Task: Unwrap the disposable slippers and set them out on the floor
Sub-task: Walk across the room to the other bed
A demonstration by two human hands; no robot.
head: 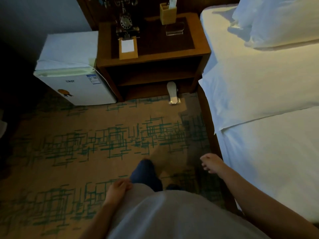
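Note:
A pack of white disposable slippers in clear wrap stands on the patterned carpet, leaning against the lower front of the wooden nightstand near the bed. My right hand hangs low beside the bed frame, far in front of the pack, fingers loosely curled and holding nothing. My left hand rests against my grey shirt by my hip, also holding nothing. A dark-socked foot is stepping forward on the carpet between the hands.
A small white fridge stands left of the nightstand. On the nightstand sit an old-style telephone, a notepad holder and a wooden box. The white bed fills the right side.

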